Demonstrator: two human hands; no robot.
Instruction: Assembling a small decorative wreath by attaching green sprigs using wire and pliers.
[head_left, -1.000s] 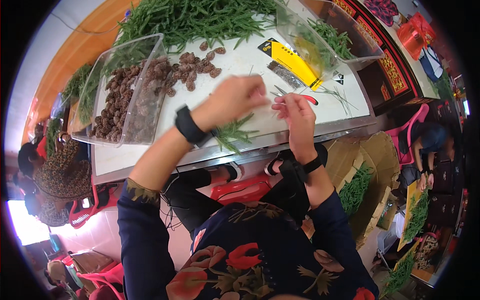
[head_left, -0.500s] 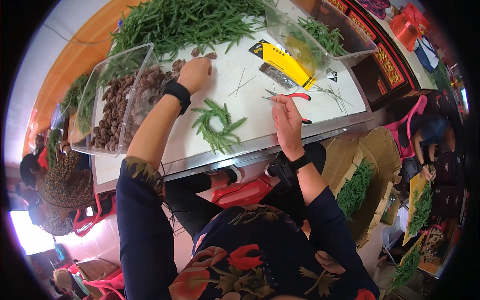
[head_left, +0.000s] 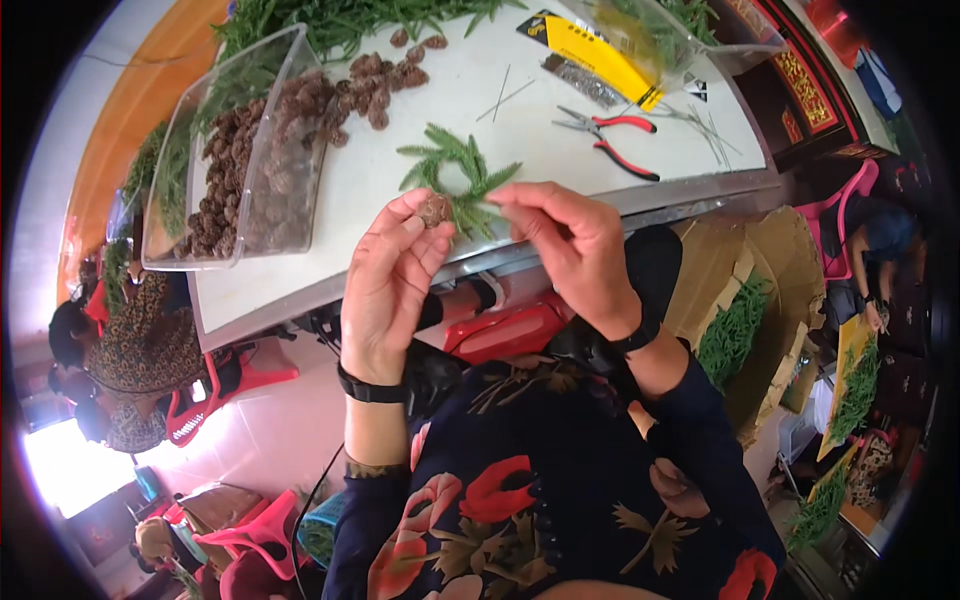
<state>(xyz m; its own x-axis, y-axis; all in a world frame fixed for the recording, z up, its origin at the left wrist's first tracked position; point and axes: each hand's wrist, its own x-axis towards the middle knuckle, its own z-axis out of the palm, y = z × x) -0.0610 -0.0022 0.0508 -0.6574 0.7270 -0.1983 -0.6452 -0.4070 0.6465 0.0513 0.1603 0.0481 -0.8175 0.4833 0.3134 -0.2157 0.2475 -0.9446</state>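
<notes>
My left hand (head_left: 392,280) is raised above the table's near edge and pinches a small brown cone (head_left: 434,210) between thumb and fingers. My right hand (head_left: 570,245) is beside it, fingertips pinched together close to the cone, perhaps on a thin wire that I cannot make out. Just behind both hands a small wreath of green sprigs (head_left: 462,178) lies on the white table (head_left: 400,150). Red-handled pliers (head_left: 612,138) rest on the table to the right.
A clear plastic tub of brown cones (head_left: 240,170) stands at the left, with loose cones (head_left: 380,80) beside it and green sprigs (head_left: 350,25) heaped behind. A yellow packet (head_left: 590,55) and thin wires lie at the back right. Cardboard boxes of greenery (head_left: 740,320) stand on the floor.
My left hand has come back from the loose cones with one cone. My right hand left the pliers area and rose to meet it in front of the wreath.
</notes>
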